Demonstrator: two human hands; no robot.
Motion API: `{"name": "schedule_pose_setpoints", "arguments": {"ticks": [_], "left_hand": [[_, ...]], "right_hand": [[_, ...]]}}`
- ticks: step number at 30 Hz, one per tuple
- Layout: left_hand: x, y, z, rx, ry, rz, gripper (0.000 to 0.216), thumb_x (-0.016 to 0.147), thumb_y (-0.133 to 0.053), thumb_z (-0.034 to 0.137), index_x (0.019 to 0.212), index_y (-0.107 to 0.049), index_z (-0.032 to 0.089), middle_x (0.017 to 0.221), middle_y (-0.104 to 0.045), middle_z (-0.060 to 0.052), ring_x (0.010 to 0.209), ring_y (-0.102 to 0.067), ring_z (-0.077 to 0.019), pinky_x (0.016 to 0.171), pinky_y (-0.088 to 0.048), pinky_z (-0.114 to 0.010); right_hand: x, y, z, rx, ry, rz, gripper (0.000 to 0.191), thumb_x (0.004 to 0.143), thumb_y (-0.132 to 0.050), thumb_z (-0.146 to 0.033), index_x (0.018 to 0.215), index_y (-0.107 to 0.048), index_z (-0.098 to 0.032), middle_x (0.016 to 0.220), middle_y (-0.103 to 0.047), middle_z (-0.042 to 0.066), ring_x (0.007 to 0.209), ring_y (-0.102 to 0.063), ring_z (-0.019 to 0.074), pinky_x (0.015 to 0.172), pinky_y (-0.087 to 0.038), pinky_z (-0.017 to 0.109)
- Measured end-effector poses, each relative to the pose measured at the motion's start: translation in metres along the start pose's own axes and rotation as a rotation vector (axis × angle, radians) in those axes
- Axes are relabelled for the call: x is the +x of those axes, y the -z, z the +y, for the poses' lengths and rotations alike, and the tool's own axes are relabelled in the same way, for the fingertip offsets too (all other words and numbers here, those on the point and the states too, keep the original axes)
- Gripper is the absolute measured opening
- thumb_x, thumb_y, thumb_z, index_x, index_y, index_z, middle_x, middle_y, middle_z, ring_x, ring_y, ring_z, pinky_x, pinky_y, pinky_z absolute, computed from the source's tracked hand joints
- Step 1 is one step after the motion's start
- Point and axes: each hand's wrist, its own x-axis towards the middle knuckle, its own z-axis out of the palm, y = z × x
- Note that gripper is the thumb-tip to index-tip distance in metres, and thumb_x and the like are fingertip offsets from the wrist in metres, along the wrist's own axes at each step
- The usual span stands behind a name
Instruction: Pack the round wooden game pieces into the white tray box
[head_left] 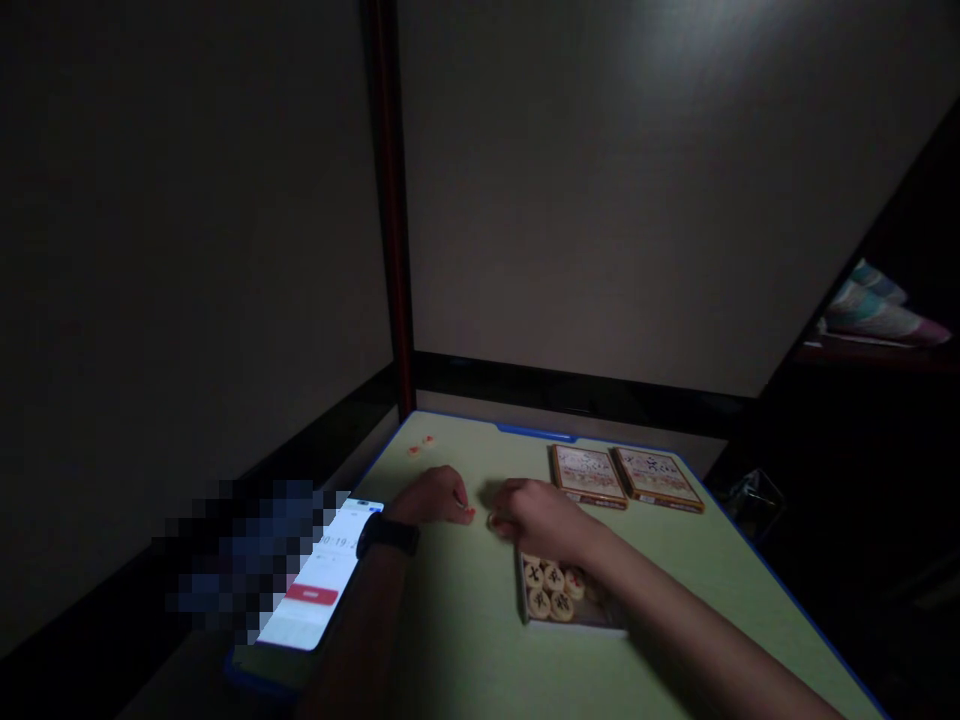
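Note:
My left hand (437, 494), with a dark watch (386, 537) on its wrist, is over the table with the fingers curled closed. At its fingertips shows a small pale thing with red on it (468, 511), which looks like a Chinese chess piece. Just to the right, my right hand (529, 515) pinches a round wooden Chinese chess piece (493, 521), mostly covered by the fingers. Below my right forearm is a shallow open box (540, 625) holding several round pieces (555, 577) with black or red characters; the arm hides part of it.
Two flat printed boxes (591, 473) (658, 477) lie at the table's back right. Small red-marked pieces (421, 446) sit at the back left. A lit phone (319, 590) with a timer stands at the left edge. Walls close off the back and left of the green table (465, 620).

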Motion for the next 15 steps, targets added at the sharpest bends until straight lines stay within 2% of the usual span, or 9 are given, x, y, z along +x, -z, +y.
{"name": "schedule_pose_setpoints", "arguments": {"ticks": [2, 3, 5, 7, 10, 13, 15], "left_hand": [[-0.002, 0.004, -0.004, -0.015, 0.023, -0.063, 0.015, 0.059, -0.078, 0.026, 0.068, -0.069, 0.018, 0.067, -0.068, 0.000, 0.070, -0.065, -0.0189, 0.061, -0.045, -0.024], [-0.003, 0.006, -0.006, -0.002, 0.031, -0.053, 0.015, 0.059, -0.079, 0.024, 0.068, -0.069, 0.018, 0.066, -0.068, 0.000, 0.069, -0.065, -0.0188, 0.061, -0.045, -0.024], [-0.002, 0.005, -0.010, 0.066, 0.050, 0.057, 0.015, 0.060, -0.078, 0.017, 0.073, -0.071, 0.018, 0.072, -0.070, -0.001, 0.074, -0.067, -0.0195, 0.067, -0.048, -0.025], [0.000, 0.002, -0.011, 0.157, 0.077, 0.221, 0.016, 0.067, -0.072, 0.012, 0.082, -0.072, 0.018, 0.089, -0.073, -0.005, 0.089, -0.067, -0.0220, 0.080, -0.050, -0.029], [0.007, -0.005, -0.011, 0.231, 0.144, 0.342, 0.022, 0.081, -0.058, 0.009, 0.099, -0.070, 0.011, 0.115, -0.068, -0.019, 0.116, -0.058, -0.0298, 0.099, -0.044, -0.040], [0.011, -0.010, -0.009, 0.367, 0.247, 0.440, 0.037, 0.089, -0.052, 0.017, 0.123, -0.063, 0.007, 0.147, -0.047, -0.026, 0.139, -0.038, -0.0391, 0.108, -0.038, -0.052], [0.013, -0.014, -0.009, 0.431, 0.300, 0.441, 0.048, 0.092, -0.050, 0.022, 0.136, -0.053, 0.005, 0.156, -0.035, -0.025, 0.146, -0.029, -0.0411, 0.112, -0.034, -0.055]], "right_hand": [[0.016, -0.002, -0.004, -0.085, 0.014, -0.105, 0.019, 0.081, -0.060, -0.017, 0.095, -0.073, -0.016, 0.099, -0.074, 0.012, 0.088, -0.070, 0.0240, 0.070, -0.045, 0.027], [0.023, -0.004, -0.005, -0.113, 0.023, -0.148, 0.020, 0.080, -0.060, -0.015, 0.095, -0.073, -0.016, 0.099, -0.075, 0.012, 0.087, -0.070, 0.0241, 0.068, -0.045, 0.027], [0.034, -0.008, -0.001, -0.132, 0.043, -0.195, 0.022, 0.080, -0.057, -0.011, 0.094, -0.074, -0.016, 0.096, -0.076, 0.012, 0.085, -0.070, 0.0227, 0.067, -0.044, 0.026], [0.047, -0.009, 0.005, -0.126, 0.057, -0.200, 0.023, 0.081, -0.055, -0.009, 0.092, -0.075, -0.016, 0.094, -0.076, 0.011, 0.083, -0.070, 0.0209, 0.067, -0.043, 0.025], [0.075, -0.006, 0.014, -0.118, 0.058, -0.182, 0.024, 0.083, -0.053, -0.009, 0.092, -0.074, -0.014, 0.094, -0.077, 0.012, 0.083, -0.069, 0.0205, 0.069, -0.043, 0.025], [0.113, -0.001, 0.018, -0.113, 0.051, -0.129, 0.023, 0.087, -0.052, -0.010, 0.095, -0.073, -0.011, 0.101, -0.076, 0.015, 0.092, -0.067, 0.0213, 0.075, -0.042, 0.025], [0.141, -0.001, 0.017, -0.104, 0.042, -0.089, 0.026, 0.090, -0.048, -0.011, 0.099, -0.072, -0.009, 0.106, -0.074, 0.016, 0.096, -0.066, 0.0210, 0.077, -0.042, 0.025]]}}
